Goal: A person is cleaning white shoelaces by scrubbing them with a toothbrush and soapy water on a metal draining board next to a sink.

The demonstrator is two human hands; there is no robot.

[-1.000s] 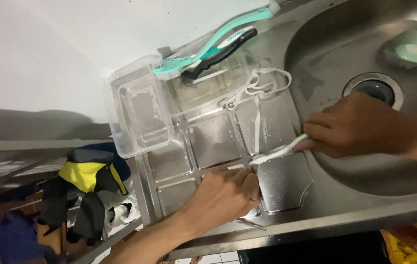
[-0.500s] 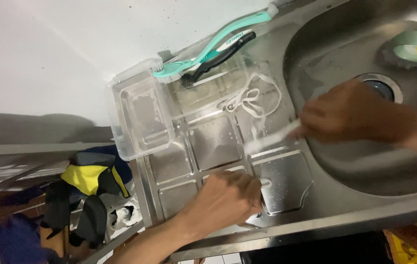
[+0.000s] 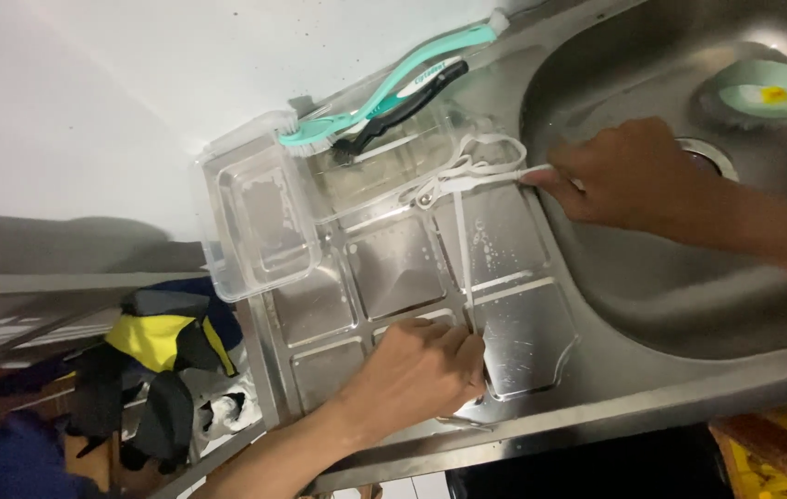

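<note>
My left hand (image 3: 417, 370) presses down on the near end of a white lace (image 3: 461, 249), which runs taut across the steel drainboard (image 3: 393, 268). My right hand (image 3: 624, 176) reaches in from the right, gripping a pale toothbrush (image 3: 495, 176). The brush head rests on the lace's looped far end (image 3: 467, 166), beside the sink rim. White suds speckle the drainboard around the lace.
A clear plastic container (image 3: 260, 222) lies at the drainboard's far left. A teal brush (image 3: 384, 88) and a black brush (image 3: 403, 106) rest across a second clear tub. The sink basin (image 3: 689, 296) holds a round green object (image 3: 763, 92) near the drain (image 3: 712, 157). Clothes (image 3: 163, 351) are heaped below left.
My right hand has swept the toothbrush along the lace, from close to my left hand out to the looped far end. My left hand has stayed pressed in place.
</note>
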